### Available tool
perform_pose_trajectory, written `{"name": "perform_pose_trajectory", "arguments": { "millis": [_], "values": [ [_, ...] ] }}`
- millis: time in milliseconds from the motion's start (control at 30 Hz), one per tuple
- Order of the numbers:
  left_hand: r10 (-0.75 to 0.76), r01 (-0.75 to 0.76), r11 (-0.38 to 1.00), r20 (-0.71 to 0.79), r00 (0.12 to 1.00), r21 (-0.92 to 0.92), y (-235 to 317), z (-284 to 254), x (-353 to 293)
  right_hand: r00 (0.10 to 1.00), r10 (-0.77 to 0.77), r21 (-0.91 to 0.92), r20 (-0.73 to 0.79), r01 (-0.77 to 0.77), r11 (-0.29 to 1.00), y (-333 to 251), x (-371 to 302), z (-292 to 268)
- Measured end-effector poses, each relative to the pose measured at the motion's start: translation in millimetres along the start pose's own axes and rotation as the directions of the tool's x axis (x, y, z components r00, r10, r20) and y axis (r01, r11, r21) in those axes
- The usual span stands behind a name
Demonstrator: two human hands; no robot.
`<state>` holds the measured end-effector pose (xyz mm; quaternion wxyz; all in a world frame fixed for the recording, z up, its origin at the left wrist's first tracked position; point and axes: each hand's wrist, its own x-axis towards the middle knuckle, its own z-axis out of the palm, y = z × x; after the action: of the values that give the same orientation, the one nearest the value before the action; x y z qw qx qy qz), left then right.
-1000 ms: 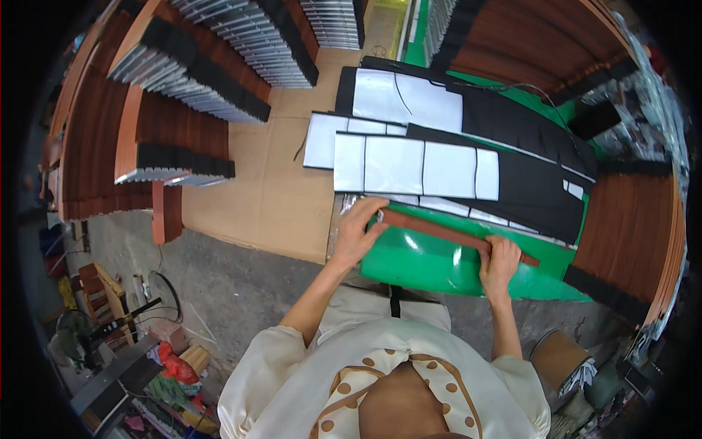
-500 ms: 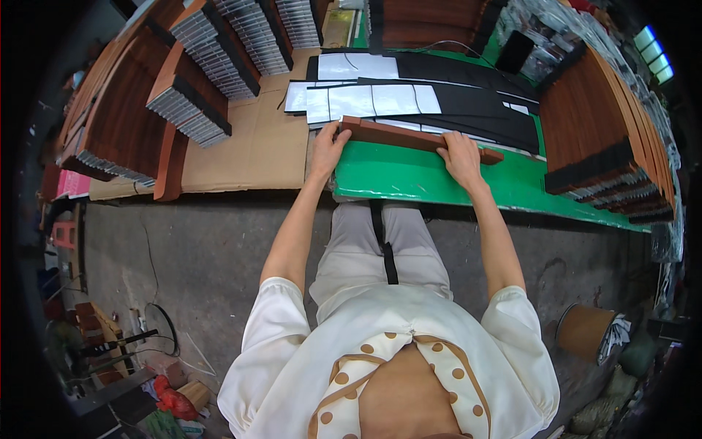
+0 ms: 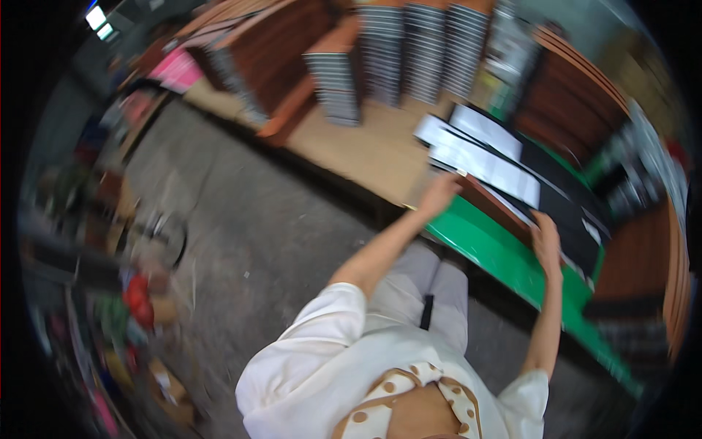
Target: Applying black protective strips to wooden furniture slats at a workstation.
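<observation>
A narrow reddish-brown board (image 3: pixel 496 204) lies along the edge of the green table surface (image 3: pixel 475 241), beside the white and black strips. My left hand (image 3: pixel 440 193) is closed at its left end, somewhat blurred. Toward the other end, my right hand (image 3: pixel 546 245) grips the board with the fingers over its far edge. White-faced strips (image 3: pixel 486 167) with dark bands across them lie just beyond the board. Long black strips (image 3: pixel 567 219) are layered under and beside them.
Stacks of brown boards (image 3: pixel 382 55) with pale edges stand on the cardboard-covered table (image 3: pixel 344 157) at the far left. More brown panels (image 3: pixel 636 256) are stacked at the right. A red plastic bag (image 3: pixel 137 300) lies at the lower left over the grey floor (image 3: pixel 248 241).
The whole view has swung to the left, so the table now runs diagonally. Both hands remain at the two ends of the brown board.
</observation>
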<state>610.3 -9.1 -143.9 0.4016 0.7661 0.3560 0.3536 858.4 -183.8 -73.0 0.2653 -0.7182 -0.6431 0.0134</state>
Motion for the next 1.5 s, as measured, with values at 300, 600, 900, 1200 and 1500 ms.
{"name": "perform_pose_trajectory", "arguments": {
  "millis": [300,600,900,1200,1500],
  "values": [
    [0.048,-0.045,0.998,-0.078,0.996,0.038,6,-12,-14,0.983,-0.174,0.066,-0.05,0.177,0.982,50,140,26],
    [0.022,-0.019,0.998,-0.055,0.998,0.055,3,-8,-5,0.998,-0.026,-0.142,0.057,0.034,0.989,73,197,54],
    [0.051,-0.045,0.996,-0.081,0.995,0.081,3,-14,-16,0.989,-0.068,-0.186,0.131,0.092,0.978,82,202,53],
    [0.074,-0.058,0.987,-0.106,0.992,0.152,-14,6,-8,0.997,-0.028,-0.17,0.077,0.041,0.985,100,202,48],
    [0.037,-0.031,0.994,-0.054,0.998,0.106,9,2,2,0.99,0.144,-0.04,-0.007,-0.144,0.989,107,193,43]
  ]
}}
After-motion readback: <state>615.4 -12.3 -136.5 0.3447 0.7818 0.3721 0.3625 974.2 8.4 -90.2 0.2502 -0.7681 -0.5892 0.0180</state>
